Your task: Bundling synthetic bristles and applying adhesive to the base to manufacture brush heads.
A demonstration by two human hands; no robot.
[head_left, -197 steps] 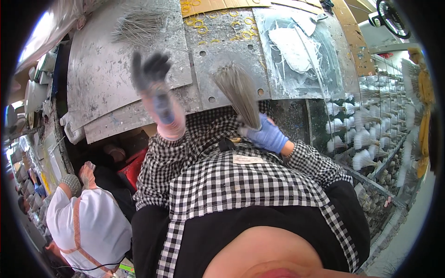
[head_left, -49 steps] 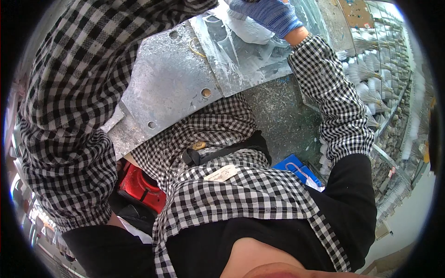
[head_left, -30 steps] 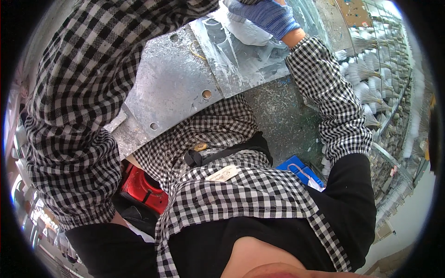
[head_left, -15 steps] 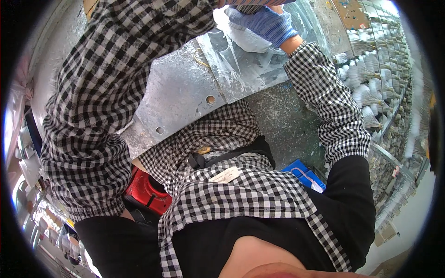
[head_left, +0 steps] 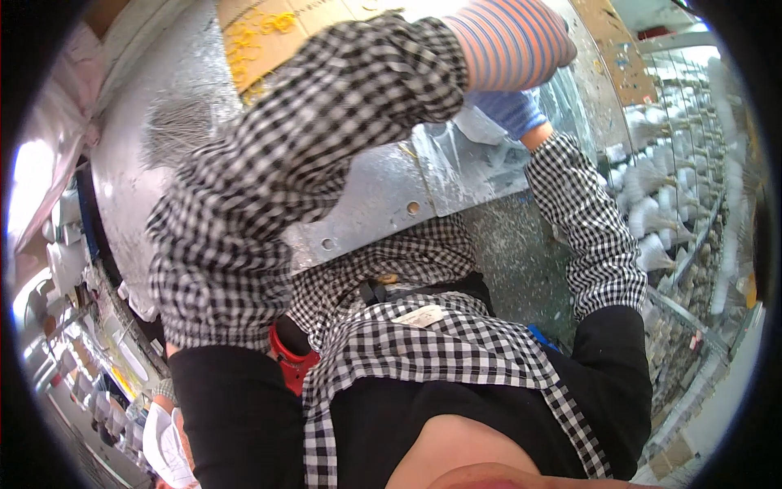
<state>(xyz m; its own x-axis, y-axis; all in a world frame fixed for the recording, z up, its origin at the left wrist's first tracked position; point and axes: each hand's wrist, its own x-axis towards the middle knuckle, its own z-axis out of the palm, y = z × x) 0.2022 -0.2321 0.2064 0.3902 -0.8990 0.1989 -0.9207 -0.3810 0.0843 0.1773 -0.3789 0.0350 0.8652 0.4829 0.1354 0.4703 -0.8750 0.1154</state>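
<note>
My left hand (head_left: 515, 45), in a pink, blue and grey striped glove, reaches over the far right of the worktable with its fingers curled in. What those fingers hold, if anything, is hidden. My right hand (head_left: 507, 112), in a blue glove, lies just below the left, which covers its fingers. Beside the right hand, a whitish translucent piece (head_left: 479, 126) shows in part. Under both hands is a glossy sheet (head_left: 456, 167) smeared with white.
A metal plate with two holes (head_left: 371, 208) edges the table before me. Cardboard with yellow rubber bands (head_left: 261, 37) and thin grey strands (head_left: 179, 126) lie at the far left. Racks of white bristle tufts (head_left: 652, 196) stand at right. A red stool (head_left: 292, 359) is below.
The view has shifted, bringing the cardboard and rubber bands into sight. My left hand now crosses over the right hand; the large white lump beneath is mostly hidden.
</note>
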